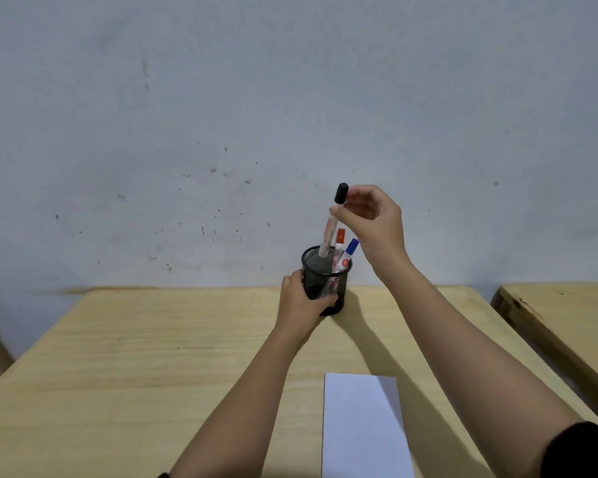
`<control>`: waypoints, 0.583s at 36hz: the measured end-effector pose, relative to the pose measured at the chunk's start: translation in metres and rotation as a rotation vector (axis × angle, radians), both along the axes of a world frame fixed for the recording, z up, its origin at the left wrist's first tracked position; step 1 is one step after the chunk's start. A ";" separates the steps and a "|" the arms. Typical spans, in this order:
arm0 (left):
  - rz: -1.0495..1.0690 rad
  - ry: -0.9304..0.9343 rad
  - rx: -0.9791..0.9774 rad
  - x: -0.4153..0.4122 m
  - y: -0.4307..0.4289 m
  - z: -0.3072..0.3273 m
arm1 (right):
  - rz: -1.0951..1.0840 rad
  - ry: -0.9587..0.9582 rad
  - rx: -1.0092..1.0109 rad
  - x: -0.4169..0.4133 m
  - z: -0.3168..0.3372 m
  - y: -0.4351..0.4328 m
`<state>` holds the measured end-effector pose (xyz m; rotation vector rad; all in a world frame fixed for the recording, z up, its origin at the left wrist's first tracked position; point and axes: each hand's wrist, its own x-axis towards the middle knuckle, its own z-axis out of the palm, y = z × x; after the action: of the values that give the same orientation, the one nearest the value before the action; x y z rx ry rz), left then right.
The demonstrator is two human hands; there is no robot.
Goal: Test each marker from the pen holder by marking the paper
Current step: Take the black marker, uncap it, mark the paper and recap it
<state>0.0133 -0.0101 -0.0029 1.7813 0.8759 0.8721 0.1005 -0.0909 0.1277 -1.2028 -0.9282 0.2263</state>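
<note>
Wooden table [152,357]: paper [363,426] near, red marker [340,236] and blue marker [351,247] beside black-capped marker [332,225].

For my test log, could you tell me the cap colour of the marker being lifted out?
Black: the black-capped marker in the right hand, clearest in the head view.

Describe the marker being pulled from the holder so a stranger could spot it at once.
At the wooden table's far edge stands a black mesh pen holder. The black-capped marker rises highest, pinched by the right hand; its neighbours have red and blue caps.
</note>
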 end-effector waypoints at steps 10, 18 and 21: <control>0.179 -0.299 -0.099 -0.048 -0.042 0.059 | 0.036 -0.065 0.023 -0.040 -0.007 -0.059; -0.195 -0.374 0.056 -0.091 -0.091 0.099 | -0.010 -0.258 -0.283 -0.063 -0.040 -0.100; -0.222 -0.295 0.122 -0.099 -0.101 0.098 | 0.001 -0.310 -0.345 -0.068 -0.040 -0.113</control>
<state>-0.0856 -0.1107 0.0950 1.7559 0.4343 1.0257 0.0321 -0.2034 0.0880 -1.5861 -1.1918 0.2089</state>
